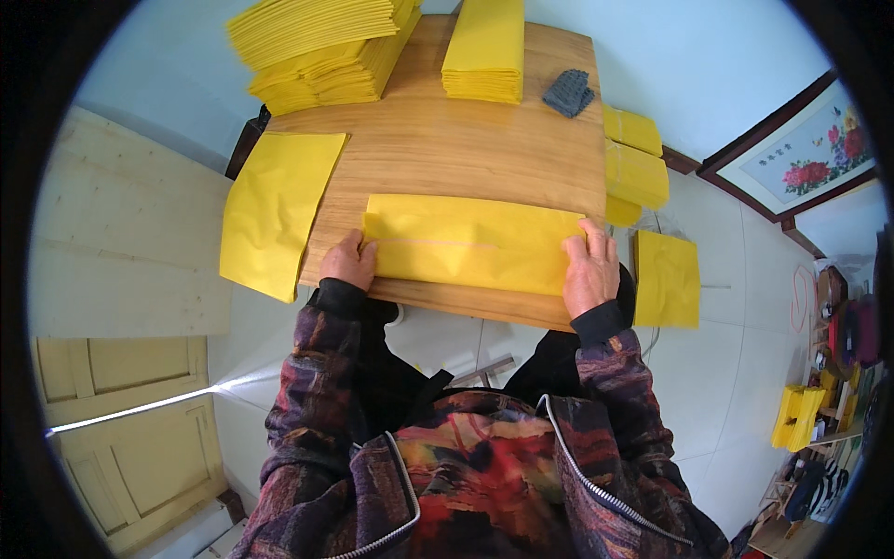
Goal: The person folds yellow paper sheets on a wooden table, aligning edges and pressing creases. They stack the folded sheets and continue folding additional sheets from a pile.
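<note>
A long folded yellow sheet (466, 265) lies across the near side of the wooden table (447, 158), with a thin pink line running along part of it. Whether it is paper or cloth I cannot tell. My left hand (349, 263) pinches its left end, thumb and fingers closed at the edge. At the other end my right hand (592, 270) grips the right edge, its fingers curled over the top. Left of it, a larger flat yellow sheet (279, 210) hangs partly over the table's left side.
Tall stacks of folded yellow sheets (326, 56) stand at the far left, and a narrower pile (484, 51) at the back. A crumpled grey cloth (568, 93) lies at the far right. Yellow bundles (638, 172) sit beyond the right edge; another yellow stack (667, 279) is nearer.
</note>
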`<state>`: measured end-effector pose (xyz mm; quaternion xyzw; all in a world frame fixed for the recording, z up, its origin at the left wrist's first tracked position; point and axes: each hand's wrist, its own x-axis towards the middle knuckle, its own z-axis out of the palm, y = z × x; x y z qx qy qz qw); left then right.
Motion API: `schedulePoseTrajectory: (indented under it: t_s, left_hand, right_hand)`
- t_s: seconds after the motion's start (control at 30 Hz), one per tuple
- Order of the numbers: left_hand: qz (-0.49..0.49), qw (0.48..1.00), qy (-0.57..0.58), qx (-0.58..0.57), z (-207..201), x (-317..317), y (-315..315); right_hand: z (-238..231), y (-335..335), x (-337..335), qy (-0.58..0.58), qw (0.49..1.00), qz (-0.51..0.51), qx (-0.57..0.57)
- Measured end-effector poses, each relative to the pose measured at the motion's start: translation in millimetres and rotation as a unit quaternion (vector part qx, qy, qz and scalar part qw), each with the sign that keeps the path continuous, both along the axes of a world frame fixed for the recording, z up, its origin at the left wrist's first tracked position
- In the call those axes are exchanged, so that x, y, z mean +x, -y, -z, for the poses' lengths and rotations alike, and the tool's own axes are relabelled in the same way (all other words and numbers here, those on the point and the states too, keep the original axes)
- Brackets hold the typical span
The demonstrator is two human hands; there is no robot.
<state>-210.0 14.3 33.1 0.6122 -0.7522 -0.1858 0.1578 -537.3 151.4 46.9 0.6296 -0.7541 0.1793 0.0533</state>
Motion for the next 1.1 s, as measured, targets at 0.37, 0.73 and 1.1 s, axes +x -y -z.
schedulePoseTrajectory:
  t_s: [0.37,0.73,1.1]
  left_hand:
    - [-0.016,0.973,0.025,-0.228,-4,-22,-27]
    - [0.388,0.906,0.112,-0.126,3,-62,-80]
    - [0.370,0.911,0.138,-0.116,-2,-65,-77]
  right_hand:
    - [-1,6,0,0.024,0.997,0.023,0.071]
    - [0,9,-1,0.006,0.997,0.017,0.078]
    - [-7,10,0,0.005,0.995,0.015,0.099]
